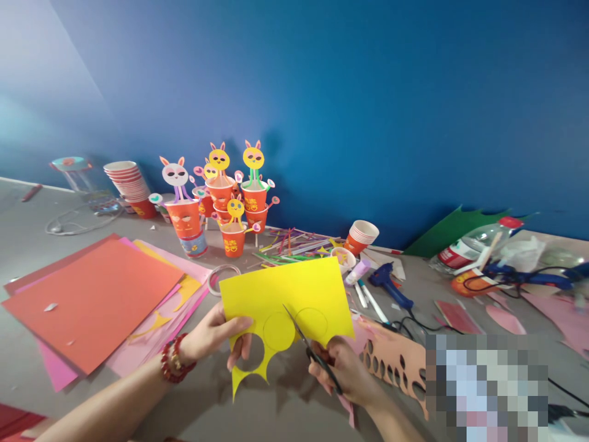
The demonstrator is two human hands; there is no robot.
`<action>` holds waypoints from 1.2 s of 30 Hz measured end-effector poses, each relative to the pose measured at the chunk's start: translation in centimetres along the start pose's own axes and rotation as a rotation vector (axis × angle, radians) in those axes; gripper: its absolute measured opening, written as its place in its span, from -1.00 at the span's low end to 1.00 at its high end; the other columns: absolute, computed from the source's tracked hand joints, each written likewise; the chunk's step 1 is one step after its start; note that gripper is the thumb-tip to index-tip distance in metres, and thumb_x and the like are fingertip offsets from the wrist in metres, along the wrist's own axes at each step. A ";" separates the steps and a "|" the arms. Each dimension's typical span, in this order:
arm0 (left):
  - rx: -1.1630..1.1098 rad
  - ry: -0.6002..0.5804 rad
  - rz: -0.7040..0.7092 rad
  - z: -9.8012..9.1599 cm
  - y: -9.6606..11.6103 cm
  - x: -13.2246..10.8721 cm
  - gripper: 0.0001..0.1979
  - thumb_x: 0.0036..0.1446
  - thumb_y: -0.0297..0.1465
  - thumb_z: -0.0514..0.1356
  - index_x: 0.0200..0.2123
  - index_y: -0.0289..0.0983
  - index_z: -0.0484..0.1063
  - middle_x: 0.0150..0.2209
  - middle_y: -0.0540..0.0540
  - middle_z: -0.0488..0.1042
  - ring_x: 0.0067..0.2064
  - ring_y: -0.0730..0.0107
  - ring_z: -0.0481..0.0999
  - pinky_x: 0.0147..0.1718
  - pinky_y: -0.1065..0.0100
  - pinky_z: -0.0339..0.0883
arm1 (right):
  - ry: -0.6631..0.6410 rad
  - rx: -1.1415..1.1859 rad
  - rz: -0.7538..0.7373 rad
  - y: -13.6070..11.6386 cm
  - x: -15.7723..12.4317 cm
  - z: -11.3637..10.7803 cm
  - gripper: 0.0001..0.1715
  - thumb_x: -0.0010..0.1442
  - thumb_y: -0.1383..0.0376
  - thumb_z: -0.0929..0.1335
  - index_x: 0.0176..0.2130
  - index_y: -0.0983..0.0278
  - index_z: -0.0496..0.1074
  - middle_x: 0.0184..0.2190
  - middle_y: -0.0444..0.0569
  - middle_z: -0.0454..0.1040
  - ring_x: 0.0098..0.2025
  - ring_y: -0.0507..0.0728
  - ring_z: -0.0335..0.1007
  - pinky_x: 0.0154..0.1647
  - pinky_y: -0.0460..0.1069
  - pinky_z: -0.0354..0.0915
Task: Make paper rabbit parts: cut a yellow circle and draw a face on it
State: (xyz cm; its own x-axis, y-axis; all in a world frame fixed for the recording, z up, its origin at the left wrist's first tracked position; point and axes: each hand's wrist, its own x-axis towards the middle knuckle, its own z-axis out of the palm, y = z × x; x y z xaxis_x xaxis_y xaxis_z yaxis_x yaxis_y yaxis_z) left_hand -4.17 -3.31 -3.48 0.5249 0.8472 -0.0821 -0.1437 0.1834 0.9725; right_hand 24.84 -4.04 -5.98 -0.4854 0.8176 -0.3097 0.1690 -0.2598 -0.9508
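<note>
A yellow sheet of paper (289, 288) is held up over the table, with circles drawn on it and round holes cut along its lower left edge. My left hand (232, 334), with red bead bracelets at the wrist, pinches the sheet at its left side, thumb in front. In my right hand (338, 368) is a pair of scissors (304, 337), its fingers wrapped round the handles. The scissor blades lie across the sheet between two drawn circles, pointing up and left. Part of the right hand's fingers is hidden behind the sheet and scissors.
Orange and pink paper sheets (101, 301) lie at left. Decorated paper cups (184, 221) with animal figures stand at the back, beside a cup stack (129, 184). A blue glue gun (391, 285), a plastic bottle (478, 242) and cut pink paper (396, 350) are at right.
</note>
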 end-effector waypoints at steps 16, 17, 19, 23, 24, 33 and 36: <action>-0.014 0.154 0.117 0.2 -0.4 0.5 -0.63 0.26 -0.12 0.21 -0.29 -0.36 0.45 -0.51 -0.11 0.57 -0.66 0.48 0.44 -0.66 0.51 0.25 | 0.050 -0.077 0.021 -0.8 -0.3 0.3 -0.52 -0.05 0.09 0.45 -0.64 0.19 0.12 -0.79 -0.27 0.15 -0.71 -0.06 0.01 -0.66 -0.08 -0.10; -0.016 0.219 0.166 0.2 -0.5 0.7 -0.65 0.24 -0.12 0.24 -0.24 -0.35 0.46 -0.46 -0.11 0.58 -0.60 0.46 0.47 -0.59 0.48 0.32 | 0.045 -0.080 0.003 -1.3 -0.3 0.4 -0.50 -0.03 0.05 0.43 -0.65 0.18 0.10 -0.81 -0.26 0.15 -0.71 -0.06 0.02 -0.64 -0.08 -0.09; 0.006 0.325 0.237 0.4 -0.8 0.9 -0.63 0.16 -0.12 0.31 -0.20 -0.33 0.48 -0.35 -0.12 0.59 -0.44 0.39 0.52 -0.40 0.42 0.43 | 0.024 -0.071 -0.032 -2.1 -0.4 0.8 -0.46 0.00 -0.06 0.41 -0.61 0.18 0.10 -0.82 -0.26 0.17 -0.72 -0.06 0.02 -0.62 -0.08 -0.08; 0.065 0.260 0.162 1.2 -1.4 1.0 -0.54 0.18 -0.02 0.26 -0.35 -0.37 0.54 -0.36 -0.17 0.59 -0.31 0.28 0.56 -0.25 0.36 0.45 | 0.007 -0.051 -0.067 -2.5 -0.5 1.2 -0.37 -0.01 -0.24 0.38 -0.54 0.17 0.11 -0.77 -0.27 0.21 -0.72 -0.05 0.05 -0.62 -0.09 -0.06; 0.062 0.230 0.137 1.4 -1.5 1.0 -0.50 0.20 0.00 0.22 -0.38 -0.38 0.54 -0.41 -0.18 0.58 -0.35 0.28 0.56 -0.30 0.36 0.45 | 0.002 -0.056 -0.077 -2.3 -0.5 1.3 -0.36 0.01 -0.26 0.37 -0.53 0.17 0.12 -0.77 -0.27 0.22 -0.72 -0.05 0.06 -0.62 -0.09 -0.05; 0.257 0.346 0.213 1.3 -0.7 1.1 -0.50 0.29 -0.03 0.12 -0.47 -0.32 0.48 -0.57 -0.10 0.54 -0.52 0.33 0.54 -0.44 0.40 0.41 | -0.162 0.103 0.021 -0.1 -0.7 0.6 -0.27 0.00 -0.34 0.38 -0.38 0.27 0.29 -0.71 -0.19 0.39 -0.75 -0.10 -0.01 -0.70 -0.15 -0.13; 0.315 0.407 0.252 1.0 -0.5 1.0 -0.51 0.28 -0.07 0.15 -0.53 -0.31 0.50 -0.55 -0.12 0.55 -0.47 0.33 0.54 -0.36 0.40 0.41 | -0.206 0.182 0.061 0.2 -0.7 0.4 -0.26 0.01 -0.33 0.38 -0.33 0.28 0.30 -0.69 -0.19 0.39 -0.74 -0.09 0.04 -0.72 -0.17 -0.12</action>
State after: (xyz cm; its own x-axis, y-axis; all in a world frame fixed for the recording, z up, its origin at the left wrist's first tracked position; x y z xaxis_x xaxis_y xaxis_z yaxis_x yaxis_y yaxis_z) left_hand -2.73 -3.09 -3.80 0.1323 0.9806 0.1443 0.0666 -0.1541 0.9858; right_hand 24.87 -4.93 -5.96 -0.6465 0.6807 -0.3446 0.0553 -0.4087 -0.9110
